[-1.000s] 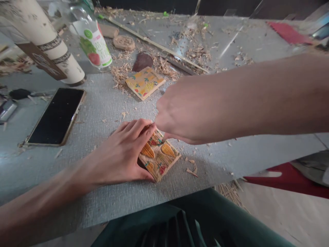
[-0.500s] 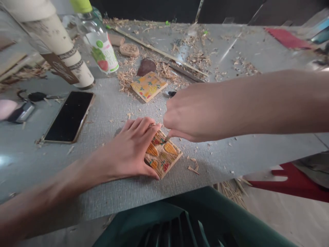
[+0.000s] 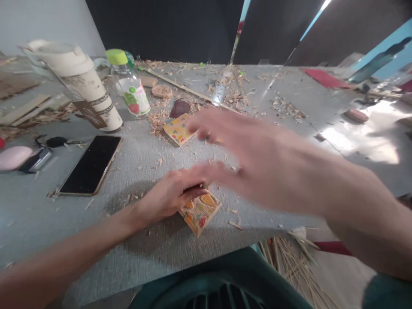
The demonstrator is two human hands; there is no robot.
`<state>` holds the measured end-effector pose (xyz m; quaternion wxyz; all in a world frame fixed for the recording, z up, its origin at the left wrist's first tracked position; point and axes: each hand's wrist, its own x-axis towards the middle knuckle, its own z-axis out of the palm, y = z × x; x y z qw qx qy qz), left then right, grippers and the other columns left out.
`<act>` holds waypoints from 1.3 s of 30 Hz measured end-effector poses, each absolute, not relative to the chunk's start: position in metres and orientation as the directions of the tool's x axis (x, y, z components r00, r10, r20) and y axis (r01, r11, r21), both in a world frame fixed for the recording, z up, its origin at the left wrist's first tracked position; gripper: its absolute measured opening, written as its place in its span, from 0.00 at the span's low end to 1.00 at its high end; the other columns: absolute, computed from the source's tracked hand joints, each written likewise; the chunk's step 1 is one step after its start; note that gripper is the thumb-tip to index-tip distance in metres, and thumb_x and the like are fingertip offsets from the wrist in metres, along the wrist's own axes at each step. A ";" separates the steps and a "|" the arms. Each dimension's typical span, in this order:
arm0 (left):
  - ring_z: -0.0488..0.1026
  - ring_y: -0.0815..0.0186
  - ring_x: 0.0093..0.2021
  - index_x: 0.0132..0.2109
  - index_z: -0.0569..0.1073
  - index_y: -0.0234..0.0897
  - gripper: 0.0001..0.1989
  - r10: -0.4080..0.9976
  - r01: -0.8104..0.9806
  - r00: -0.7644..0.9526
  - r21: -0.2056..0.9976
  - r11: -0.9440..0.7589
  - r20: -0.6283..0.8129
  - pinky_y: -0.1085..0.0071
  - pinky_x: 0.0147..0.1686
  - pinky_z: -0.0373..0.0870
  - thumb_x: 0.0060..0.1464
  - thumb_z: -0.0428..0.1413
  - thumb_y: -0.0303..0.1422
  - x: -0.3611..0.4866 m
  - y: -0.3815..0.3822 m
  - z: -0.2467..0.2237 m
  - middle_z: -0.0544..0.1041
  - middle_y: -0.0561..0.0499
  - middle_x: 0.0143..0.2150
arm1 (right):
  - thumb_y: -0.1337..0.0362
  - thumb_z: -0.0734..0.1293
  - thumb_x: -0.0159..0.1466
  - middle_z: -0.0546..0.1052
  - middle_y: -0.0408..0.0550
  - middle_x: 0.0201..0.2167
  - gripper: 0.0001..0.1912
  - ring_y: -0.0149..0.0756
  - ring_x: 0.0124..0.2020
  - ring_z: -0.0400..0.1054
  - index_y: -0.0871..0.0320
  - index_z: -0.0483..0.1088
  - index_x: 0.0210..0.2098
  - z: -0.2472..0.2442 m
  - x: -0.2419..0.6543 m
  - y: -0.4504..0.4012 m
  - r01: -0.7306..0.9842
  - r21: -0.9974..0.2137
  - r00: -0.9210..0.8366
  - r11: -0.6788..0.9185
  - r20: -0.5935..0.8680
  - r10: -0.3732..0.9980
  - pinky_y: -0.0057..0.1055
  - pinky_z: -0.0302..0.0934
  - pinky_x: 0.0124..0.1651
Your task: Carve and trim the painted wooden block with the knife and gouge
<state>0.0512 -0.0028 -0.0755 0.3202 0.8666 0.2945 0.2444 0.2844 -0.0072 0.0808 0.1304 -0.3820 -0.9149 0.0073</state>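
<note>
A small carved wooden tile (image 3: 206, 211) with painted orange and red fruit lies on the grey table, its far part hidden by my left hand (image 3: 175, 189). The left fingers and thumb are drawn in over that far part, touching the tile. My right hand (image 3: 244, 150) is raised above and to the right, smeared by motion. Its thumb overlaps my left fingertips in the picture, and its fingers reach over a second fruit-painted tile (image 3: 177, 131). Something small and dark shows under the right fingers; whether it is held is unclear.
A phone (image 3: 92, 165) lies at left, with a pale tumbler (image 3: 93, 90) and a green-capped bottle (image 3: 137, 96) behind it. Carved wooden pieces (image 3: 162, 91), a thin strip (image 3: 183, 88) and wood shavings (image 3: 238, 96) lie farther back. Thin sticks (image 3: 289, 262) lie below the table edge.
My right hand has lifted off the tile, its fingers coming out of a fist. My left thumb has left the tile's near edge and drawn in over it. The view has tilted up.
</note>
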 end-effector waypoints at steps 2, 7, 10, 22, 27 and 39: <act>0.84 0.61 0.44 0.51 0.83 0.37 0.11 0.636 0.328 0.725 0.680 -0.655 0.263 0.61 0.48 0.84 0.80 0.62 0.40 0.050 -0.003 -0.069 0.85 0.49 0.47 | 0.50 0.59 0.86 0.84 0.44 0.50 0.17 0.39 0.50 0.80 0.48 0.76 0.58 0.086 0.317 0.023 0.907 -0.176 -0.283 0.383 0.419 0.863 0.42 0.76 0.58; 0.79 0.64 0.37 0.39 0.80 0.38 0.19 0.651 0.335 0.689 0.656 -0.676 0.318 0.68 0.38 0.72 0.83 0.57 0.38 0.043 0.010 -0.057 0.81 0.53 0.35 | 0.51 0.75 0.79 0.81 0.56 0.65 0.23 0.48 0.59 0.80 0.55 0.77 0.67 0.040 0.413 0.103 0.985 -0.169 0.013 0.026 0.224 0.975 0.52 0.79 0.61; 0.78 0.65 0.35 0.39 0.80 0.38 0.19 0.689 0.367 0.647 0.660 -0.656 0.325 0.68 0.35 0.69 0.83 0.56 0.38 0.039 0.020 -0.056 0.81 0.53 0.35 | 0.51 0.74 0.80 0.80 0.57 0.68 0.21 0.47 0.61 0.79 0.52 0.78 0.67 -0.003 0.438 0.115 0.990 -0.139 -0.025 0.030 0.040 0.999 0.52 0.79 0.63; 0.81 0.61 0.39 0.41 0.82 0.39 0.19 0.733 0.415 0.619 0.676 -0.609 0.281 0.66 0.40 0.74 0.82 0.55 0.40 0.038 0.021 -0.055 0.84 0.50 0.38 | 0.44 0.62 0.84 0.76 0.44 0.26 0.24 0.37 0.25 0.70 0.53 0.76 0.41 0.016 0.448 0.022 0.977 -0.179 -0.054 0.113 0.310 0.949 0.36 0.65 0.30; 0.76 0.64 0.34 0.36 0.77 0.39 0.20 0.743 0.409 0.604 0.688 -0.600 0.289 0.68 0.36 0.70 0.80 0.57 0.39 0.038 0.019 -0.054 0.79 0.52 0.33 | 0.38 0.64 0.79 0.67 0.38 0.17 0.23 0.38 0.16 0.61 0.46 0.71 0.36 0.032 0.421 -0.055 0.916 -0.161 -0.280 0.367 0.397 0.874 0.39 0.51 0.24; 0.75 0.65 0.34 0.36 0.77 0.39 0.20 0.737 0.398 0.605 0.688 -0.607 0.300 0.68 0.35 0.70 0.80 0.56 0.41 0.038 0.019 -0.054 0.78 0.52 0.33 | 0.50 0.66 0.80 0.64 0.35 0.16 0.14 0.39 0.12 0.59 0.44 0.68 0.37 0.028 0.408 -0.069 0.891 -0.174 -0.280 0.420 0.519 0.808 0.39 0.49 0.20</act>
